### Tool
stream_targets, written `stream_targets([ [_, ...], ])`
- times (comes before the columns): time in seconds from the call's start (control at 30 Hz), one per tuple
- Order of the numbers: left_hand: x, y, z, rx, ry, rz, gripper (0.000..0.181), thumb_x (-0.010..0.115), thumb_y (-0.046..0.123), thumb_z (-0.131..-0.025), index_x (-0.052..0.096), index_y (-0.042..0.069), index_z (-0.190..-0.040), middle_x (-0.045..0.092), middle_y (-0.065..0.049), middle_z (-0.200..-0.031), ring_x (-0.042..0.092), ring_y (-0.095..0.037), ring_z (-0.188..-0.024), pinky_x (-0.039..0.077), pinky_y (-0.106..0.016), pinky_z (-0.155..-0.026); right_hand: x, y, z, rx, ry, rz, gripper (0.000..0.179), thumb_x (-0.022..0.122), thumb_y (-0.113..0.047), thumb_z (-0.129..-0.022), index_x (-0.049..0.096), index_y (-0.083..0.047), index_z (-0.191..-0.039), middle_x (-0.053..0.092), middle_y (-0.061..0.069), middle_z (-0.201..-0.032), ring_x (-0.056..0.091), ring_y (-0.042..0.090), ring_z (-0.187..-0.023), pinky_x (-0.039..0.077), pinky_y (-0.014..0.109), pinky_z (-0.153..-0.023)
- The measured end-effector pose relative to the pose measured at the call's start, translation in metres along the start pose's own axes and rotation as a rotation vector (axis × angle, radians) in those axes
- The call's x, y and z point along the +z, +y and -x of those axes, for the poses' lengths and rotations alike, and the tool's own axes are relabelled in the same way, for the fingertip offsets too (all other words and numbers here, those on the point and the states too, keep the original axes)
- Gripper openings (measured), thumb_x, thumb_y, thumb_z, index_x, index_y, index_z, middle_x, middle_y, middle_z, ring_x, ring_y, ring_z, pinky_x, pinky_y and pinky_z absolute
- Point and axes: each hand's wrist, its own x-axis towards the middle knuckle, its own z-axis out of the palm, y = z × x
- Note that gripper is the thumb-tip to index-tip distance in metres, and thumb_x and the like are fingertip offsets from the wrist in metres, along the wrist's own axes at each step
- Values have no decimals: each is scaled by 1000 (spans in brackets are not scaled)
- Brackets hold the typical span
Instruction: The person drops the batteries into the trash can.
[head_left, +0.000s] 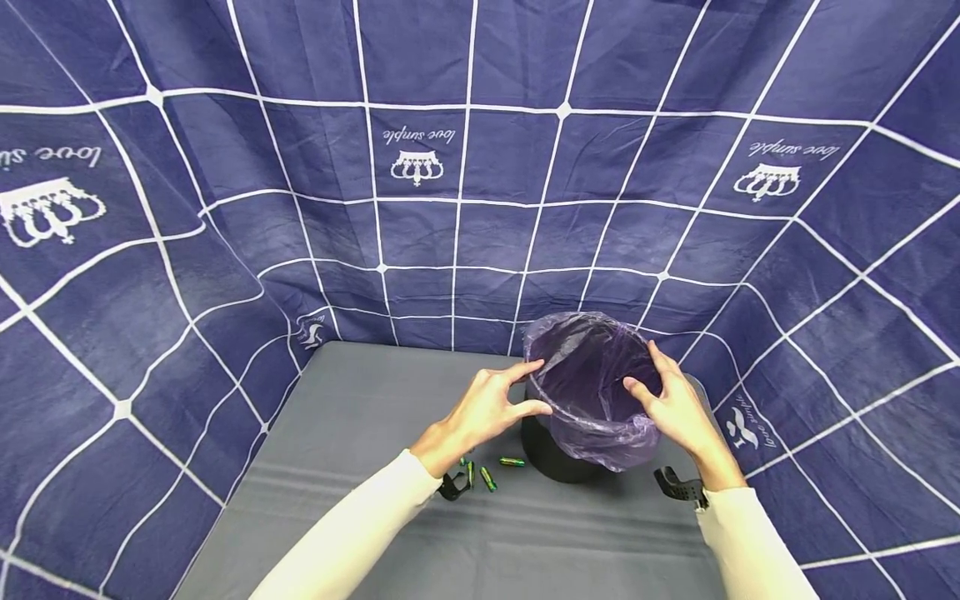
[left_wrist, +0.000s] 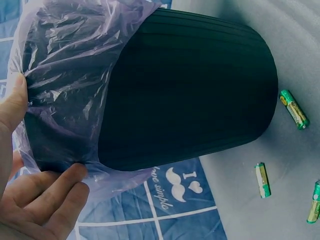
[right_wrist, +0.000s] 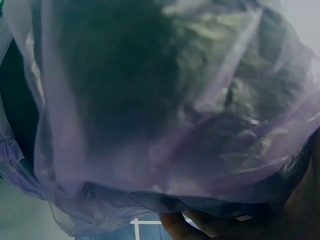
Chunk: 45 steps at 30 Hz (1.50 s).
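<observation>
A thin purple, see-through bin liner [head_left: 600, 437] lines a black trash bin [head_left: 551, 454], its edge folded down over the rim. My left hand [head_left: 487, 404] holds the liner at the left side of the rim, thumb and forefinger spread apart; in the left wrist view its other fingertips [left_wrist: 77, 172] press the plastic from outside. On the right side, my right hand [head_left: 675, 408] grips the lined rim, thumb over the opening and fingers outside. The right wrist view is mostly filled by the crumpled liner [right_wrist: 165, 135], and much of that hand is hidden.
Several green-and-gold batteries [head_left: 512, 461] lie on the grey table [head_left: 375, 417] left of the bin, close to my left wrist. A blue cloth [head_left: 495, 158] with white grid lines hangs behind and along both sides. Black straps [head_left: 678, 485] sit at the wrists.
</observation>
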Motion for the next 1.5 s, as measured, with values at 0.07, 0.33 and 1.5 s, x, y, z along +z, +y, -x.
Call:
stream_targets([
  [0.07, -1, -2, 1, 6, 5, 9, 77, 101, 42, -92, 73, 18, -160, 83, -14, -142, 83, -28, -134, 65, -44, -116, 3, 0, 0, -7, 0, -13, 91, 72, -30, -113, 24, 8, -181, 29, 42, -184, 30, 65, -171, 26, 78, -139],
  [0.33, -2, -1, 3, 13, 17, 5, 77, 99, 41, -94, 71, 17, -161, 81, -13, -147, 81, -28, -137, 64, -43, -118, 1, 0, -2, -46, -13, 15, 92, 69, -34, -115, 22, 9, -181, 26, 41, -185, 28, 64, -172, 26, 79, -138],
  [1.5, -35, -119, 129, -120, 13, -179, 50, 96, 22, -98, 81, 13, -144, 85, -8, -131, 81, -32, -126, 65, -55, -108, 2, -4, -16, -126, -16, 189, 93, 65, -45, -117, 25, 10, -180, 29, 36, -185, 40, 63, -166, 36, 78, -133],
])
